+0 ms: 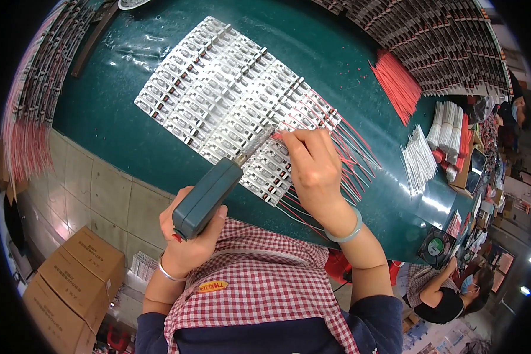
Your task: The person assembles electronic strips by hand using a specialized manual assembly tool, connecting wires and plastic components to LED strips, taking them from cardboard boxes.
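Soldering iron point(209, 194) with a teal handle sits clenched in the left hand point(189, 242), its long axis slanting from lower left up to the right, tip reaching the near edge of the white strip panel point(218, 88) at the frame's centre. Right hand point(315, 168), closer to that spot, is closed in a pinch on a red wire point(279, 134) right at the tip. Its fingers cover the joint, so actual contact is hard to make out. Loose red and white wires point(354, 156) fan out to the right on the green table point(118, 124)
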A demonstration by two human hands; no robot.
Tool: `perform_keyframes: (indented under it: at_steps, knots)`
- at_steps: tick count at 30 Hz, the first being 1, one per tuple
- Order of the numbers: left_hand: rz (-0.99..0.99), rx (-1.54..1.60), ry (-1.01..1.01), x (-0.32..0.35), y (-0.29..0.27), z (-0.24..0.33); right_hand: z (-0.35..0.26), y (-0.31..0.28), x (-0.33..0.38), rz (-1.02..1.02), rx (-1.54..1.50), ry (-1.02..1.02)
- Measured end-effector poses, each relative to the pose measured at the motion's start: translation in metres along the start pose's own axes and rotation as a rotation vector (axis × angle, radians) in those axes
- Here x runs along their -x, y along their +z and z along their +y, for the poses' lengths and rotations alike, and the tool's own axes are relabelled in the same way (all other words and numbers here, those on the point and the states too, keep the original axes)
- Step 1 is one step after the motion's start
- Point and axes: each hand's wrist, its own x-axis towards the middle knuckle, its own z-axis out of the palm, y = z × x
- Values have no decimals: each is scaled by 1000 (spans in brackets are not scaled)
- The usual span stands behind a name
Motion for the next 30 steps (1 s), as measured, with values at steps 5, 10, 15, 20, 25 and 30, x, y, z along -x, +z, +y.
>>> perform_keyframes:
  at_steps: [5,10,15,20,25,30]
  knots:
    - [-13,-7,1,-2,1,1,1,1,0,-12,16,5]
    - [-4,-31,-9,-2,2,3,2,2,1,-46,50,-38]
    - [4,-31,5,2,1,-2,-3,1,0,-40,62,-16]
    - [9,-4,-19,3,-2,-1,-3,2,0,-14,67,-3]
    - [9,-17,33,0,0,1,-3,3,0,-8,64,0]
    - [-18,-27,15,-1,1,0,-2,3,1,-24,77,-18]
